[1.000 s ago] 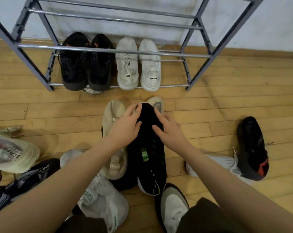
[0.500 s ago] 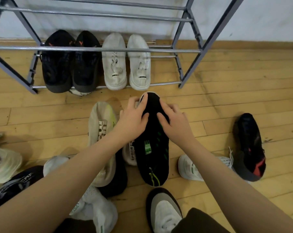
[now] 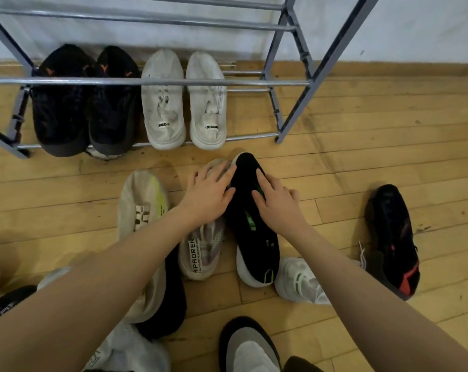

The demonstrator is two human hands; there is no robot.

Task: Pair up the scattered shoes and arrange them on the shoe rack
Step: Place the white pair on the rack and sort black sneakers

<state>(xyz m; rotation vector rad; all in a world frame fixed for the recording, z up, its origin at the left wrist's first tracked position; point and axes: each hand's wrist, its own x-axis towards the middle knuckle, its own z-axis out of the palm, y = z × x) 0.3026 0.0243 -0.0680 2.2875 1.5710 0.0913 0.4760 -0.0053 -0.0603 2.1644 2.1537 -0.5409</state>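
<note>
Shoes are maybe a third sorted, judging by the rack. Down on the shoe rack (image 3: 152, 82) bottom shelf there's a black pair (image 3: 85, 103) and a white pair (image 3: 184, 100) parked side by side, with room to their right and the upper bars bare as far as I can see.

Everything else is on the wooden floor (image 3: 361, 162). Left hand (image 3: 210, 196) lies flat with fingers spread over the toe of a pale sneaker (image 3: 203, 248), and right hand (image 3: 277, 204) rests with fingers loosely spread on a black and green shoe (image 3: 254, 237) just beside it. Those two don't look like a match, so I'd guess one gets swapped.

Around them: a beige shoe (image 3: 142, 208) on top of a dark one, a white mesh shoe (image 3: 298, 281), a black and red shoe (image 3: 392, 237) off to the right, plus more at the bottom edge. Hard to tell which of those pair up, they're partly cut off.
</note>
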